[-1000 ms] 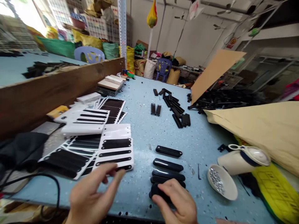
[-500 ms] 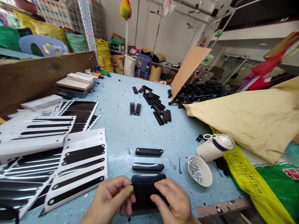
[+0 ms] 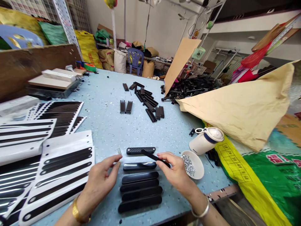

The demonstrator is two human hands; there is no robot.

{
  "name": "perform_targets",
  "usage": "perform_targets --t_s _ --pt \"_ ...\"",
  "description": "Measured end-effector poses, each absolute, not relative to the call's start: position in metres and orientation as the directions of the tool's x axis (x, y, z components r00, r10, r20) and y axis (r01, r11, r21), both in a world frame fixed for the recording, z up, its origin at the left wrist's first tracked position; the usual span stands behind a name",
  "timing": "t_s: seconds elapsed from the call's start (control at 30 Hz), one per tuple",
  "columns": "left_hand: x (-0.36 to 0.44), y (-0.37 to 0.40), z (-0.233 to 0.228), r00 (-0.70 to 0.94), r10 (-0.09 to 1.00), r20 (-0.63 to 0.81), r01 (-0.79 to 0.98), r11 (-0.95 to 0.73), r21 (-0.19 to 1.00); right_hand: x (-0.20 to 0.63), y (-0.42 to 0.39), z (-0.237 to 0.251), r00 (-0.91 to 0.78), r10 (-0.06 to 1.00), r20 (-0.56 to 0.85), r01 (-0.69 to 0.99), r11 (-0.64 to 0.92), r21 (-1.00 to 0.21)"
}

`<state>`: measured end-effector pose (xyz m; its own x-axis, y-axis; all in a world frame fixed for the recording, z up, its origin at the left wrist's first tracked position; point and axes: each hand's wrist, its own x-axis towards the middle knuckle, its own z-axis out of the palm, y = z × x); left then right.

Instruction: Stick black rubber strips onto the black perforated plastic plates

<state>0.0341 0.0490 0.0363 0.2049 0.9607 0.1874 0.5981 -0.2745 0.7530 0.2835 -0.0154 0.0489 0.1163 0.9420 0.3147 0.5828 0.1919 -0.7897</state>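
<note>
Toward the near edge of the tabletop [image 3: 105,125], the right hand [image 3: 176,171] has its grip clamped on a slim black bar [image 3: 152,156], apparently positioning it; alignment likely calls for the left hand's [image 3: 101,176] parted, empty grip.

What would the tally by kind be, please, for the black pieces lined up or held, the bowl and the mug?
Smooth black pieces lined up: 5
Patterned black piece: 1
Black strip in the right hand: 1
White bowl: 1
Lidded mug: 1
Total: 9

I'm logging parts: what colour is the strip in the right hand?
Black; the strip in the right hand shows best in the head view.
</note>
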Motion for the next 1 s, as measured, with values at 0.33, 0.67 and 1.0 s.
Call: perform_targets --t_s 0.33,0.67,1.0 --pt "0.040 0.038 0.031 0.467 0.880 0.082 0.589 -0.379 0.713 0.278 -0.020 0.028 0.011 0.983 0.186 0.611 0.140 -0.779" --pt "0.061 0.088 0.023 0.282 0.957 0.070 0.636 -0.241 0.733 0.297 0.042 0.025 -0.068 0.876 0.478 0.698 0.384 -0.604" --pt "0.044 0.063 0.019 0.231 0.973 -0.008 0.552 -0.125 0.824 0.289 0.027 0.009 -0.229 0.861 0.455 0.654 0.482 -0.583"
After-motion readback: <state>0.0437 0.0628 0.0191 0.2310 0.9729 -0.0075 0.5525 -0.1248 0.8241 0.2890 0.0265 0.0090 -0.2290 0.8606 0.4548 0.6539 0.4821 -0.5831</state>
